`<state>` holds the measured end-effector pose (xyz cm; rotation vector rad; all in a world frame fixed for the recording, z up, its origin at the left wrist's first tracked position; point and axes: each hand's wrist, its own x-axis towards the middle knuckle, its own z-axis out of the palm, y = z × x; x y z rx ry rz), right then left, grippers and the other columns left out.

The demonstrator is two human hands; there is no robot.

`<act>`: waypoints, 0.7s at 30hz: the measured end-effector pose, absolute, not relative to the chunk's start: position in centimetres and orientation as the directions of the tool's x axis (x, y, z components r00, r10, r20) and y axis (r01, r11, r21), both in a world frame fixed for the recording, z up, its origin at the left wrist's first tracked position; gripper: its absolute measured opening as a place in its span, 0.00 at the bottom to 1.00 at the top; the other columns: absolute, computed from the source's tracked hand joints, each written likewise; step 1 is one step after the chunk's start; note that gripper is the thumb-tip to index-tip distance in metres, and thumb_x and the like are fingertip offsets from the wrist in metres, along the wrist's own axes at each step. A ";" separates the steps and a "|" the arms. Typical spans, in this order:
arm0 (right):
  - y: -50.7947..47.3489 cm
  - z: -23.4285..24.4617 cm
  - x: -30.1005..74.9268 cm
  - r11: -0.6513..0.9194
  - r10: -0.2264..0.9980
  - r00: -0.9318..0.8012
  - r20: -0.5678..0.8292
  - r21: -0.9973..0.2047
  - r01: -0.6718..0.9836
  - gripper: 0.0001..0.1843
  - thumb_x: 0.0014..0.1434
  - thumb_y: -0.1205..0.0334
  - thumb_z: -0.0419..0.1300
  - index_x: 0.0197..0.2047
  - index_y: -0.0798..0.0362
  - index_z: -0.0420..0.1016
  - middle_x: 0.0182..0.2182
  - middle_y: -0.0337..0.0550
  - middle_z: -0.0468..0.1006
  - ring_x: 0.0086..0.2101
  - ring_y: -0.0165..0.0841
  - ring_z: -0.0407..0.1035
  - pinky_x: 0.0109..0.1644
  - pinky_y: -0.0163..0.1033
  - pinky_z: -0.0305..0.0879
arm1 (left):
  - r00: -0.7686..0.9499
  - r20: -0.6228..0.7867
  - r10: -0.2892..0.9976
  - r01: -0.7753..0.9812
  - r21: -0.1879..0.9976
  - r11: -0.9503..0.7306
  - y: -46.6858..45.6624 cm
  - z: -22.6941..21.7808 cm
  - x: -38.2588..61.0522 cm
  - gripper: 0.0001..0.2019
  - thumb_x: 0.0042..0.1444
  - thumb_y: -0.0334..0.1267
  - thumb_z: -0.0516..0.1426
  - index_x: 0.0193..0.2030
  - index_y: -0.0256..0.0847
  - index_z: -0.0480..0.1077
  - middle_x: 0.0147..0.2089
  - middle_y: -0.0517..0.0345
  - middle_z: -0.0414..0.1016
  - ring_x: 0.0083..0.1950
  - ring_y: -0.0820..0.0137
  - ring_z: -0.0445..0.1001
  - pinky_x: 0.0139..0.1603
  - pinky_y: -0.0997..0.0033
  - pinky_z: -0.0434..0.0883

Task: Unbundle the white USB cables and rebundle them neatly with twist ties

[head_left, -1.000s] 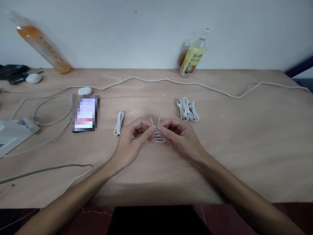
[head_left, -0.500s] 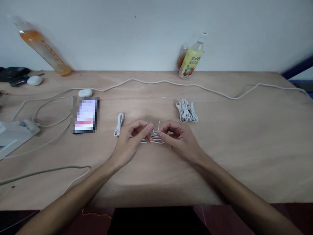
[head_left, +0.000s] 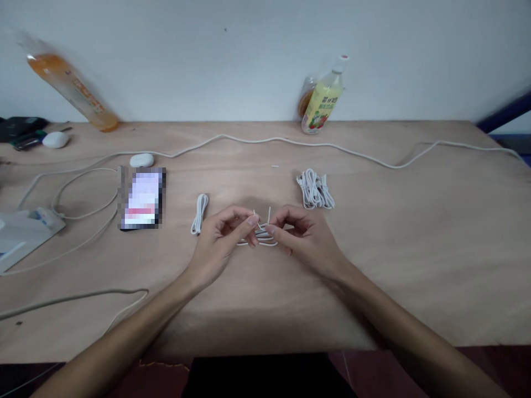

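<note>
Between my hands at the middle of the table lies a folded white cable (head_left: 258,243), partly hidden by my fingers. A thin white twist tie (head_left: 269,214) crosses over it, its two ends sticking up. My left hand (head_left: 226,235) pinches one end between thumb and index finger. The other end is pinched by my right hand (head_left: 305,235). Left of my left hand rests a folded white cable bundle (head_left: 199,214). Beyond my right hand sits a pile of several tied white cables (head_left: 315,189).
A phone (head_left: 143,199) and a white earbud case (head_left: 141,160) lie to the left. A long white cord (head_left: 282,139) runs across the back. An orange drink bottle (head_left: 70,88) and a yellow-labelled bottle (head_left: 323,102) lean on the wall. A white box (head_left: 25,237) is at the left edge.
Both hands keep their pinch on the twist tie, with the left end angled slightly further left. The whole view has shifted a little.
</note>
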<state>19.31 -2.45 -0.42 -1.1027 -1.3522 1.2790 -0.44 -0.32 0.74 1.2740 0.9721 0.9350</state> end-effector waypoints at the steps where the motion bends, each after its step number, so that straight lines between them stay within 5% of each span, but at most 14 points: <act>1: -2.5 -0.3 19.3 0.051 0.987 -0.153 0.049 -0.999 0.010 0.11 0.63 0.54 0.69 0.32 0.49 0.78 0.27 0.36 0.76 0.25 0.28 0.63 0.27 0.34 0.61 | 0.323 -0.066 0.944 -0.021 0.997 0.077 -0.3 0.7 -0.5 0.09 0.65 0.43 0.66 0.38 0.41 0.79 0.27 0.61 0.80 0.30 0.70 0.78 0.37 0.70 0.78; 21: -2.9 -0.2 18.9 0.053 0.994 -0.099 0.050 -0.998 0.027 0.09 0.65 0.56 0.70 0.34 0.49 0.82 0.29 0.37 0.77 0.29 0.30 0.67 0.27 0.34 0.61 | 0.292 0.011 0.956 0.083 0.996 -0.037 -1.3 0.3 -0.3 0.05 0.66 0.39 0.65 0.39 0.42 0.80 0.33 0.59 0.84 0.34 0.69 0.83 0.38 0.72 0.77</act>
